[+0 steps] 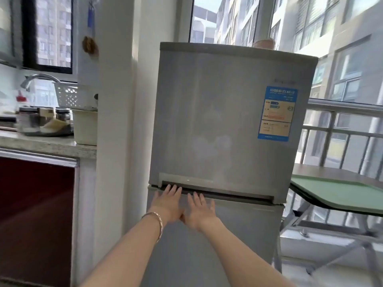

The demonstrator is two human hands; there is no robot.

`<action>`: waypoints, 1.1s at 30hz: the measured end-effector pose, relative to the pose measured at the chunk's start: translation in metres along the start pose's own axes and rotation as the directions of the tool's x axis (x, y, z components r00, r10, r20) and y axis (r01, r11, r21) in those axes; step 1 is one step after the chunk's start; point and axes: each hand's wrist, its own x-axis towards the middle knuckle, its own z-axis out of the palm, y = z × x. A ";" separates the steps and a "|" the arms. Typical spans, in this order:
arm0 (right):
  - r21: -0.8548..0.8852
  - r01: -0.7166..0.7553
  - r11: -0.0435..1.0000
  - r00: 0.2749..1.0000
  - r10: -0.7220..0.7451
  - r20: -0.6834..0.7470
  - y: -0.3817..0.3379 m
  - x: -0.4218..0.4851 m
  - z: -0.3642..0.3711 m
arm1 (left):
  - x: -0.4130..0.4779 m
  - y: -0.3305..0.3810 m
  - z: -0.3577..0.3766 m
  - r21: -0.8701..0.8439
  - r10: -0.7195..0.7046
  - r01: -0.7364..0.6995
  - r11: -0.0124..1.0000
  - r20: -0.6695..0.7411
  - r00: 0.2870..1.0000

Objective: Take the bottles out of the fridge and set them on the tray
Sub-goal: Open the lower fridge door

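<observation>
Touching fridge (217, 112) seam, fingers (173, 188) spread.

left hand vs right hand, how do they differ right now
The left hand has a bracelet on its wrist; the right hand has a bare wrist. The left hand's fingertips reach the dark handle slot between the fridge doors; the right hand's fingertips sit a little lower, just short of it. Both are open, fingers spread, palms toward the closed fridge, holding nothing.
</observation>
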 end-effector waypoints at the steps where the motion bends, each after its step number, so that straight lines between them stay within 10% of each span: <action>1: -0.015 0.002 1.000 1.000 -0.003 -0.012 0.001 0.001 0.003 | 0.003 0.001 0.004 0.017 0.024 -0.024 1.000 -0.002 1.000; 15: 0.035 -0.035 0.999 0.990 0.039 -0.136 0.003 -0.023 -0.029 | -0.013 0.003 -0.019 0.104 0.121 -0.104 0.989 -0.181 0.976; 21: 0.185 -0.185 0.965 0.952 0.223 -0.212 0.012 -0.056 -0.060 | -0.024 0.016 -0.038 -0.254 0.170 -0.222 0.941 -0.211 0.963; 33: -0.195 -0.560 0.805 0.817 0.576 0.033 0.101 -0.127 -0.060 | -0.020 0.160 0.007 -0.339 0.512 -0.504 0.794 -0.071 0.856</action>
